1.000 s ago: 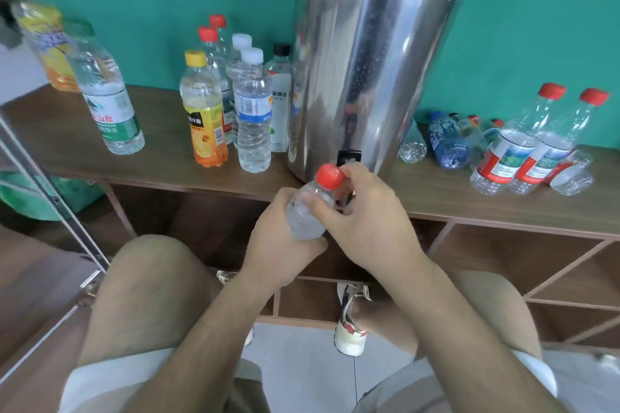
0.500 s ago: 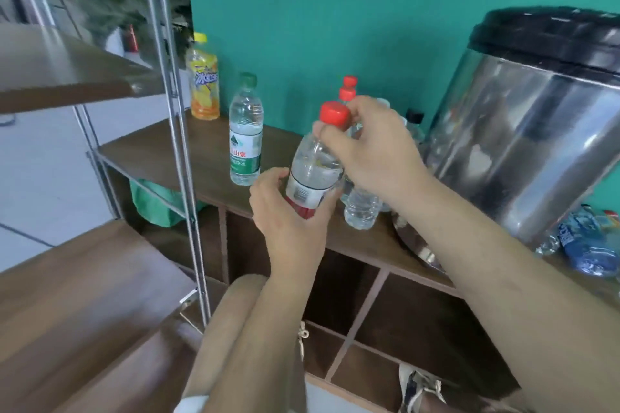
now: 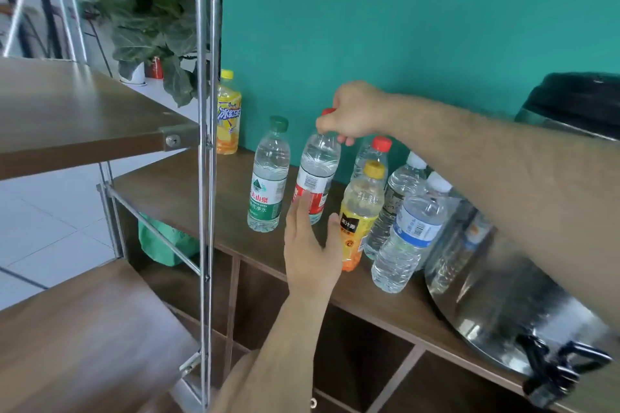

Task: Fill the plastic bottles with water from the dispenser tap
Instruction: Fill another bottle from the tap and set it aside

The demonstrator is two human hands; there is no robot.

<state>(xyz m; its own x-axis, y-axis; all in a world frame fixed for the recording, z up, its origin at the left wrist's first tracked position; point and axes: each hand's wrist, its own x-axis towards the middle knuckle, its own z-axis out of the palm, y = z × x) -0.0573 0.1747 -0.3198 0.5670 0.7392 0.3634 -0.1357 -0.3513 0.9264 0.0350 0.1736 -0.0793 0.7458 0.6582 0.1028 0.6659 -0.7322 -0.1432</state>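
— Left hand point(image 3: 310, 245) has let go: fingers straight, just at the label of the bottle point(image 3: 317, 174). Right hand point(image 3: 352, 112) pinches it at the red cap.
— Where is it?
— A moment ago it was carried above the bench point(image 3: 188, 191). Now it is down behind the front edge, between the green-cap bottle point(image 3: 268, 178) and the yellow-cap bottle point(image 3: 360, 211). Its foot is hidden.
— So this one is done?
— I judge yes: capped, far from the tap point(image 3: 553, 369). Another bottle comes next.

Indoor break corner, I'd say: teal wall point(image 3: 402, 27), steel water dispenser point(image 3: 503, 295) on a low wooden desk point(image 3: 188, 184) with cubbyholes before me, metal-framed shelving point(image 3: 204, 211), potted plant point(image 3: 151, 27), pale tiled floor point(image 3: 50, 228).
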